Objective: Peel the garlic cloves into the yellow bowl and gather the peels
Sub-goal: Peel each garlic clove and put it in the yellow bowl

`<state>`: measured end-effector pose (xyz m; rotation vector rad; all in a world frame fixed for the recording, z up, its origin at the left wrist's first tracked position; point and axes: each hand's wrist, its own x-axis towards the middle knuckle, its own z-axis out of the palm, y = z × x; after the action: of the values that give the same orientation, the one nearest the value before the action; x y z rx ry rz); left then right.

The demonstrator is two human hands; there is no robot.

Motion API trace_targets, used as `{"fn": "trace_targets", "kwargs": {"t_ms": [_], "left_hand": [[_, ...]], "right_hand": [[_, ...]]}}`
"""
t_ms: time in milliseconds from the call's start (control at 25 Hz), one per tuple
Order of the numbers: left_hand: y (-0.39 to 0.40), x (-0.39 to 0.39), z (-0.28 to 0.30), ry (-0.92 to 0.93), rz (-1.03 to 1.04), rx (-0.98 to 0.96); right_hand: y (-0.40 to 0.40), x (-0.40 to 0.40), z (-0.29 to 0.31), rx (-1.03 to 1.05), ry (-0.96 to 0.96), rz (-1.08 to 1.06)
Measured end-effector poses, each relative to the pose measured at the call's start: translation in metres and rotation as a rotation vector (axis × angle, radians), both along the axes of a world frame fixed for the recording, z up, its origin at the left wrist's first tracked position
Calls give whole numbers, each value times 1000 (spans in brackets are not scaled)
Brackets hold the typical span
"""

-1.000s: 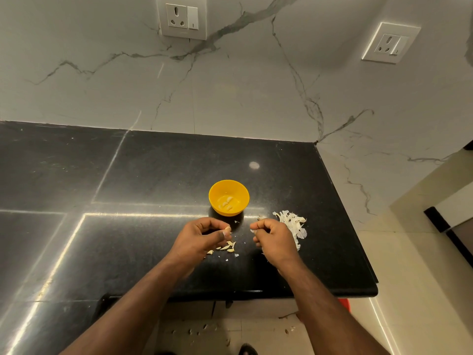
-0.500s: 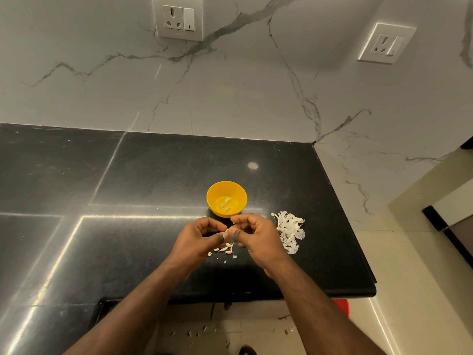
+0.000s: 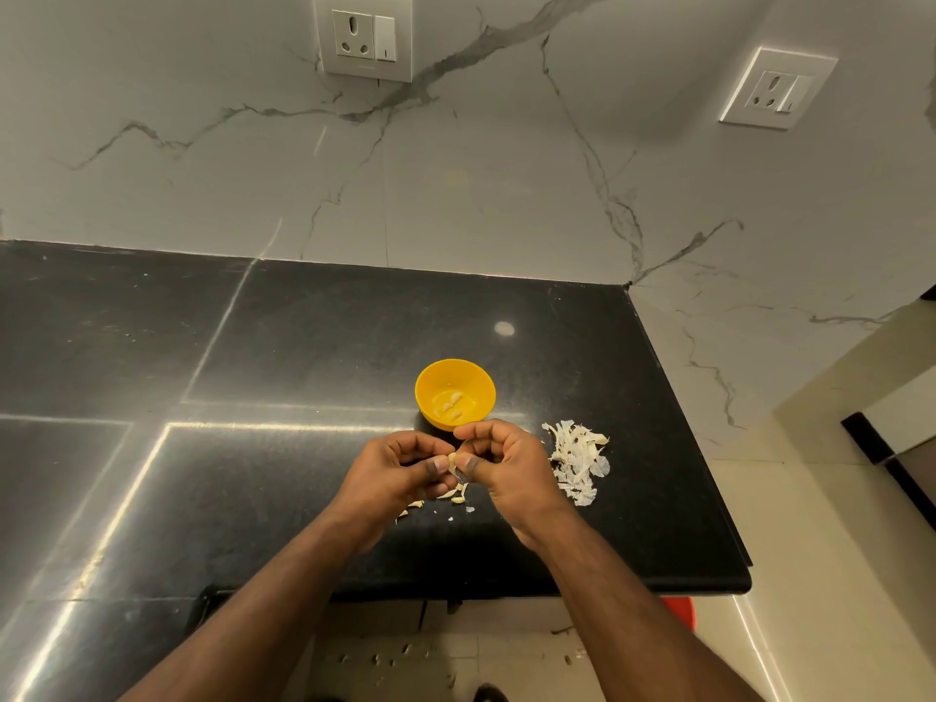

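Left hand (image 3: 400,466) and right hand (image 3: 499,463) meeting above the near part of the black tabletop (image 3: 304,357), thumbs tip to tip. Garlic clove (image 3: 452,458) pinched between both thumbs and the curled fingers, mostly hidden; only a pale sliver showing in the gap, with a thin strip of skin hanging just below. Both hands closed around this one clove, fingers bent inward, forearms entering from the bottom edge.

Yellow bowl (image 3: 455,367) standing upright on the tabletop just beyond the hands, its near rim partly covered by the right hand's knuckles. Peeled cloves (image 3: 451,402) lying at the bottom of the bowl, several pale pieces close together.

Heap of white peels (image 3: 577,461) on the tabletop just right of the right hand, apart from the bowl. Unpeeled cloves and small scraps (image 3: 456,496) scattered on the tabletop directly beneath the hands, between the two wrists.

Marble wall (image 3: 506,184) with grey veins behind the tabletop, bearing one socket (image 3: 362,38) above left and another socket (image 3: 777,88) at upper right. Pale floor (image 3: 810,575) to the right, a few bits of debris visible under the tabletop edge.
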<state>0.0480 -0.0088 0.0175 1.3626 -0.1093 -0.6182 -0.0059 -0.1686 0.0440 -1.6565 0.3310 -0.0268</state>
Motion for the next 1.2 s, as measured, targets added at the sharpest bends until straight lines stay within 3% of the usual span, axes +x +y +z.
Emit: {"fn": "trace_targets", "kwargs": {"t_ms": [600, 840, 1040, 1200], "left_hand": [[-3, 2, 3, 64, 159, -24], [-3, 2, 5, 159, 126, -81], [-5, -1, 3, 131, 94, -99], [-4, -4, 3, 85, 68, -59]], "right_hand": [[-25, -3, -15, -191, 24, -56], [-34, 2, -20, -447, 30, -153], [-9, 2, -9, -246, -41, -14], [0, 2, -5, -203, -40, -12]]}}
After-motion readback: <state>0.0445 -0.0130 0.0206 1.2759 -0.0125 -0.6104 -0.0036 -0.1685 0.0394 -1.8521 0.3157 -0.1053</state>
